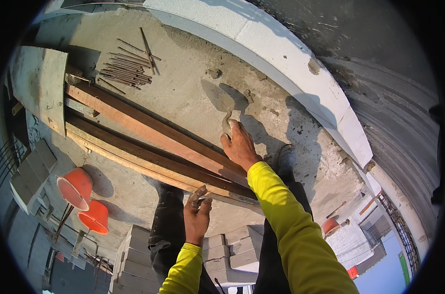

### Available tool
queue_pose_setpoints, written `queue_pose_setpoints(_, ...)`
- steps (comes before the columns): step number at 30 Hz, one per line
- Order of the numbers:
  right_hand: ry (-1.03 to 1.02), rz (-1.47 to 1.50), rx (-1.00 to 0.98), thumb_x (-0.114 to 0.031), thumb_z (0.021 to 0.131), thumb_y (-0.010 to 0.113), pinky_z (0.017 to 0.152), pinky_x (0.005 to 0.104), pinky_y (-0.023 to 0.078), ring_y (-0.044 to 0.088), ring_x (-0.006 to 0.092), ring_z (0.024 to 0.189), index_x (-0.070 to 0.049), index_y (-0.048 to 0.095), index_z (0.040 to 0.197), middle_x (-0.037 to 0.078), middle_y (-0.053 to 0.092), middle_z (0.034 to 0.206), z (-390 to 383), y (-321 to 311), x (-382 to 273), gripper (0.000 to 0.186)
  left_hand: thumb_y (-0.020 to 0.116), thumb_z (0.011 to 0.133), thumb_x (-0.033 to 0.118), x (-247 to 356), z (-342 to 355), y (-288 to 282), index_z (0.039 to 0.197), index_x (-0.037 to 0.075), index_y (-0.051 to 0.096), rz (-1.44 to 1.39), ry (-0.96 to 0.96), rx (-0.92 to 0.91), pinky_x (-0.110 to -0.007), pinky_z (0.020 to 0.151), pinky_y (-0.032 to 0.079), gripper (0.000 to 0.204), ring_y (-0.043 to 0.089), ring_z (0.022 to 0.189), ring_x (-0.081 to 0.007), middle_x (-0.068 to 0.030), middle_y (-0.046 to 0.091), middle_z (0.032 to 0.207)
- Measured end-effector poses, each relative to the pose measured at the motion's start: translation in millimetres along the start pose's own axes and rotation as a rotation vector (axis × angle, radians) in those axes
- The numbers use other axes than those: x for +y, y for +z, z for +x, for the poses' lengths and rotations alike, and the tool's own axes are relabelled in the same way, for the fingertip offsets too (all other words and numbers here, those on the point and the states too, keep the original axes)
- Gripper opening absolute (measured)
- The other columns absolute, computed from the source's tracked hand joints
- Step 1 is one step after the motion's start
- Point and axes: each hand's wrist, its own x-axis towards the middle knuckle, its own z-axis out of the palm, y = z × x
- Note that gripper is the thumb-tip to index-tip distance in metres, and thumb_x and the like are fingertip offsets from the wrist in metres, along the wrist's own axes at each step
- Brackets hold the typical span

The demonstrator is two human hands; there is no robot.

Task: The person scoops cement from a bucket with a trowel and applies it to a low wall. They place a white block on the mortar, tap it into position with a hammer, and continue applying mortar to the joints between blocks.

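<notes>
My right hand [242,148] is wrapped round the handle of a trowel [217,96], its broad grey blade pointing away from me over the concrete floor. My left hand [197,218] hangs near the closest wooden beam [149,165], with the fingers loosely bent, thumb apart and nothing visible between them. Whether it touches the wood I cannot tell. Behind it, a redder wooden beam [134,113] runs from the left toward my right wrist. A small lump of mortar [214,73] lies past the blade.
A low curved-looking wall of white blocks [242,30] borders the far right. Short rusty bars [126,70] lie at the back left, near a plywood sheet [42,83]. Orange buckets [93,217] stand at left. Grey blocks [232,250] are stacked behind my legs.
</notes>
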Motion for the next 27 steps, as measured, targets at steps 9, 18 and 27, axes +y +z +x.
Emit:
queue_pose_setpoints(9, 0.128, -0.179, 0.114, -0.020, 0.090, 0.064, 0.087, 0.0491, 0.052, 0.063, 0.0463, 0.103, 0.006, 0.051, 0.126, 0.031, 0.063, 0.113, 49, 1, 6, 0.047, 0.056, 0.096, 0.016, 10, -2, -20, 0.135, -0.001, 0.057, 0.027, -0.048, -0.062, -0.035, 0.085, 0.057, 0.043, 0.067, 0.106, -0.0255, -0.0167, 0.061, 0.130)
queue_pose_setpoints(18, 0.052, 0.321, -0.165, -0.027, 0.091, 0.063, 0.086, 0.0415, 0.052, 0.067, 0.0386, 0.096, 0.010, 0.049, 0.132, 0.032, 0.064, 0.114, 56, 23, 22, 0.057, 0.057, 0.097, 0.017, 11, -1, -21, 0.135, 0.000, 0.057, 0.018, -0.029, -0.056, -0.033, 0.084, 0.057, 0.042, 0.067, 0.106, -0.0248, -0.0169, 0.061, 0.131)
queue_pose_setpoints(27, 0.355, 0.963, 0.018, -0.039, 0.092, 0.067, 0.057, 0.0297, 0.051, 0.058, 0.0129, 0.064, -0.002, 0.055, 0.105, 0.005, 0.056, 0.080, 71, 51, 43, 0.041, 0.057, 0.098, 0.010, 4, -3, -5, 0.133, -0.003, 0.056, 0.074, -0.048, -0.047, -0.028, 0.081, 0.054, 0.038, 0.064, 0.100, -0.0178, -0.0121, 0.060, 0.126)
